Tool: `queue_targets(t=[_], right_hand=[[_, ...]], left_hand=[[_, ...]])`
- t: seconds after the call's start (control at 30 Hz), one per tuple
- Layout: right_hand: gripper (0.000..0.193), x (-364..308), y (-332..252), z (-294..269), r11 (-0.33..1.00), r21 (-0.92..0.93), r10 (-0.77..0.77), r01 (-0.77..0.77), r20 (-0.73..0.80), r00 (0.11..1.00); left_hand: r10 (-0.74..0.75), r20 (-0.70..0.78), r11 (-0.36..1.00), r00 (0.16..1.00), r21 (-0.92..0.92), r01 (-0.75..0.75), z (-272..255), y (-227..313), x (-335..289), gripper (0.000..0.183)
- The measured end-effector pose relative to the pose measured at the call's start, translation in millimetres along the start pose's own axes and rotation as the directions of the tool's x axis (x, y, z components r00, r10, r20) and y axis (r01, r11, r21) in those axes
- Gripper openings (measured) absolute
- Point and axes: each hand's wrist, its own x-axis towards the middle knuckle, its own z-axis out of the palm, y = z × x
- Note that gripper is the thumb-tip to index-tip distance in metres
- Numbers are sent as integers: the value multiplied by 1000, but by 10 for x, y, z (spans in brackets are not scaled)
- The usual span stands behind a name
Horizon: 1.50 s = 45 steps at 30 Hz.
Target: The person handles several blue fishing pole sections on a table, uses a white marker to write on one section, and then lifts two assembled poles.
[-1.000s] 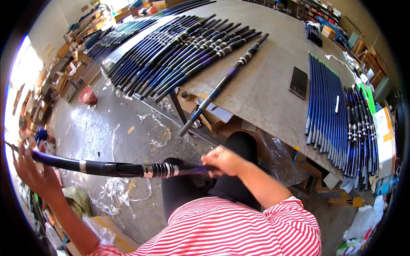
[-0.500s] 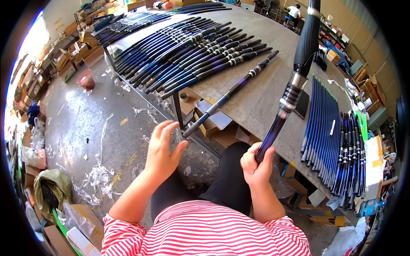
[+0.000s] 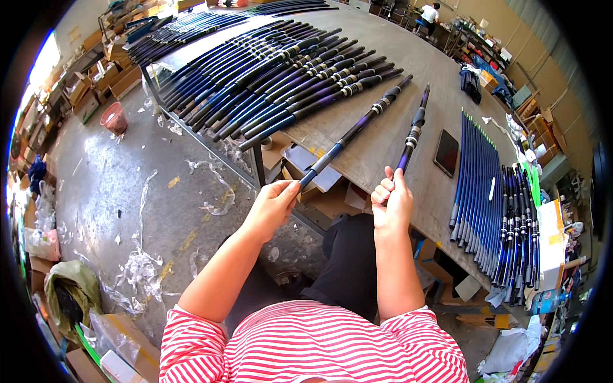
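My left hand (image 3: 273, 209) is closed around the near end of a long fishing rod (image 3: 349, 136), dark with a blue-grey lower part, which overhangs the table edge and slants away to the right. In my right hand (image 3: 392, 203) is the lower end of a shorter-looking fishing rod section (image 3: 413, 134), black and purple with silver rings, pointing away over the table. Its butt is hidden in my fingers. To the left of both lies a wide row of similar fishing rods (image 3: 281, 83), their near ends sticking past the edge.
On the grey table (image 3: 377, 163), a phone (image 3: 446, 153) lies right of my right hand. Beyond it are thin blue rod sections (image 3: 476, 185) and ringed rod pieces (image 3: 518, 230). A red basket (image 3: 114, 119) and plastic scraps (image 3: 143, 274) are on the floor. A person (image 3: 429, 18) sits far back.
My left hand has gone from open in the air to gripping the long rod's near end. The rod in my right hand has tipped away and down from close to the camera.
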Motion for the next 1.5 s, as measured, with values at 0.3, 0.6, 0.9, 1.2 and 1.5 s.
queue_targets(t=[0.3,0.6,0.9,1.2,1.5], right_hand=[[55,48,162,235,318,-875,-242,366,298,923],[29,73,71,355,199,-846,-378,495,399,835],[20,228,74,576,921,-387,210,-37,417,884],[41,-615,283,330,825,-443,232,349,831,506],[75,-733,-470,102,843,21,-430,538,627,649]], left_hand=[[-77,141,986,987,-138,97,-237,158,-34,45],[-50,334,882,941,-428,199,-243,241,-275,29],[-36,322,919,946,-361,158,-22,391,-754,33],[-8,224,790,975,-596,144,26,-105,-889,31],[-107,-17,967,994,-234,100,-31,-225,-1169,41]])
